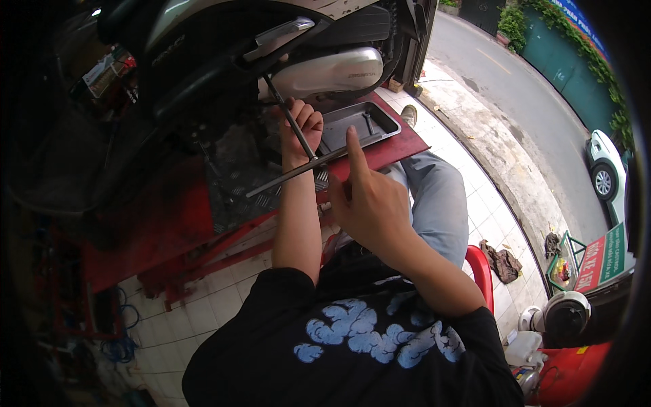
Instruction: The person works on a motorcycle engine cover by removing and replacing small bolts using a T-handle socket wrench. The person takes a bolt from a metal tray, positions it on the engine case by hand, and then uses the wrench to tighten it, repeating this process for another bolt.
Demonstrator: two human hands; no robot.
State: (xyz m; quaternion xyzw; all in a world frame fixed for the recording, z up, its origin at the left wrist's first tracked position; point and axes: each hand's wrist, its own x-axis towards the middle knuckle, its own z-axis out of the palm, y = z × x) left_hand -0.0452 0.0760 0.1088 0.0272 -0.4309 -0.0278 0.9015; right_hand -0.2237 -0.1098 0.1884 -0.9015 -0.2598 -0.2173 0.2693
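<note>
My left hand [302,129] is closed around the thin shaft of a T-handle wrench [285,180], whose tip runs up under the motorbike [325,71]. My right hand [369,200] holds the right end of the wrench's crossbar, with its index finger pointing straight up. The crossbar lies slanted over the checker-plate deck of the red lift [393,146]. The wrench tip is hidden in the dark underside of the bike.
A grey metal tray [390,122] with a small tool sits on the lift beside my hands. There is a red plastic chair [481,268] under me, a rag [502,261] on the tiled floor, and a helmet [566,315] at the right. A white car [603,166] stands on the road.
</note>
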